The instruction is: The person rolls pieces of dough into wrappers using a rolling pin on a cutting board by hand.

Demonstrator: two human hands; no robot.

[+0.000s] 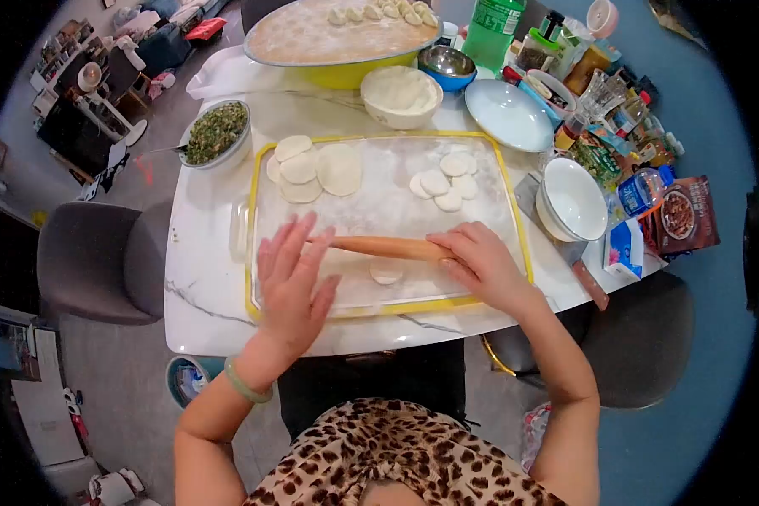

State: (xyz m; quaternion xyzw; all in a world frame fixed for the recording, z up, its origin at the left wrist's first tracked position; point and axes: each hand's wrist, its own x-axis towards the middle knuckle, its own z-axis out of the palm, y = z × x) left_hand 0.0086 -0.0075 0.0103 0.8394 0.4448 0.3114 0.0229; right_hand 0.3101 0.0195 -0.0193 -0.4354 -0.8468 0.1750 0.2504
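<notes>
A wooden rolling pin point(388, 246) lies across a floured board with a yellow rim point(379, 309). My right hand point(485, 263) has its fingers wrapped over the pin's right end. At the left end, my left hand point(293, 278) is open, its fingers spread, palm over the tip. Just below the pin is a small dough disc point(387, 271). Rolled wrappers point(298, 167) overlap at the board's upper left, beside a larger one point(339, 169). Several small flattened dough pieces point(449, 200) sit at the upper right.
A bowl of green filling point(217, 135) stands at the left, a flour bowl point(401, 97) behind the board, and a tray of dumplings point(337, 34) farther back. To the right are a white bowl point(572, 200), a knife point(589, 284), a plate point(509, 115) and bottles.
</notes>
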